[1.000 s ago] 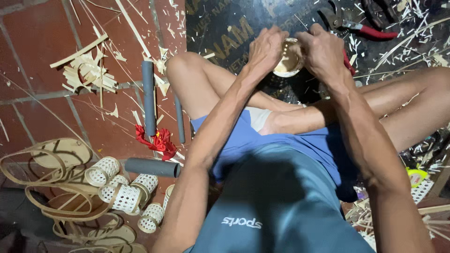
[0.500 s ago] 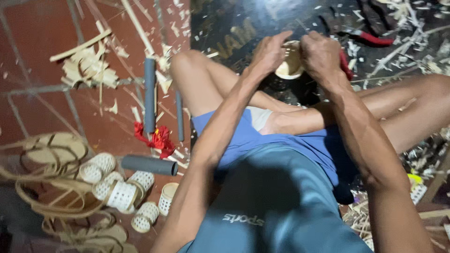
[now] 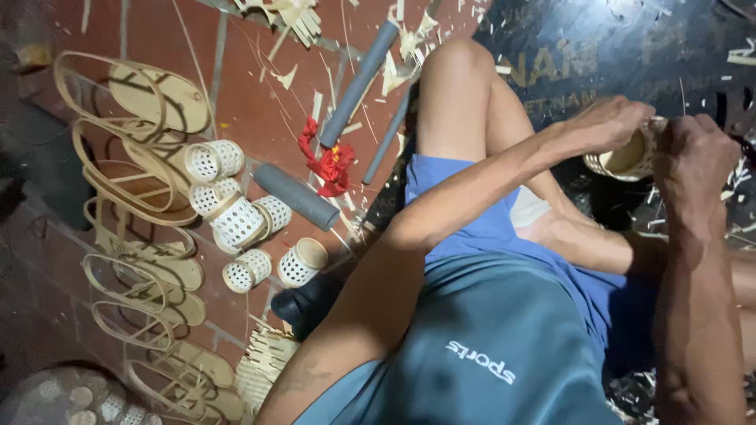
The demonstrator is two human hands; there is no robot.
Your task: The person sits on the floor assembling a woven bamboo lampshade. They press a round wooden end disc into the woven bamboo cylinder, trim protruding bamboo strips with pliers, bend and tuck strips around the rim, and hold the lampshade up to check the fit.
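The floor (image 3: 260, 102) was red tile with pale grout lines, littered with bamboo shavings (image 3: 409, 39). A dark mat (image 3: 630, 47) with faded lettering covered the upper right. Grey pipes (image 3: 358, 83) and a scrap of red cloth (image 3: 331, 165) lay on the tiles. The light was dim and warm.

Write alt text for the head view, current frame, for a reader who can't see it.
A seated person in blue shorts holds a small woven basket between the left hand and the right hand, above a dark mat. To their left, on the red tile floor, lie finished woven cups, bent cane hoops, grey tubes and a red scrap.
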